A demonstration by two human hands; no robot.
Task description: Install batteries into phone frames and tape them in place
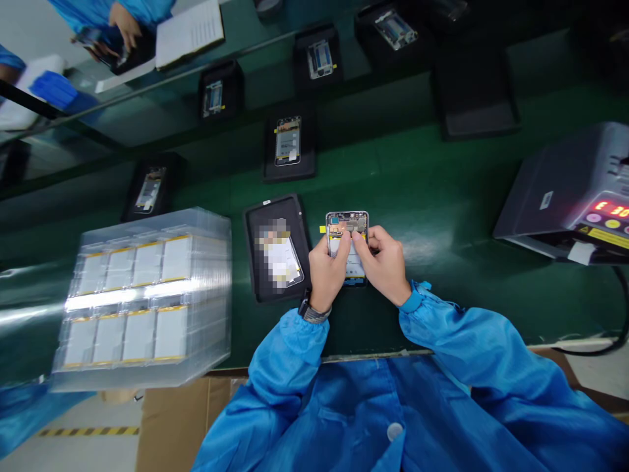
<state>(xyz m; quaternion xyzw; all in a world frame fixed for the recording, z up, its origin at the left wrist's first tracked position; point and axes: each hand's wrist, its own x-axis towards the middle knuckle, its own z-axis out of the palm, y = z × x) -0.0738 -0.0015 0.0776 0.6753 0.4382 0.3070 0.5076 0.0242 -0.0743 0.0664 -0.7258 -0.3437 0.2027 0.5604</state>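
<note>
An opened phone (354, 267) with its circuit board and pale battery exposed is between my two hands, above the green bench. My left hand (328, 272) grips its left side, thumb pressed on the upper part of the battery. On the right edge, my right hand (386, 262) holds it too, its thumb beside the left one. A yellow tab (323, 229) sticks out at the phone's upper left. Left of my hands lies a black tray (251, 262) with another open phone (285, 259), partly blurred out.
Stacked clear trays of batteries (206, 295) stand at left. A grey machine (540, 190) with a red display is at right. Beyond, black trays (287, 172) carry more open phones. Across the bench, a co-worker's hand (125, 25) is near an open booklet (189, 33).
</note>
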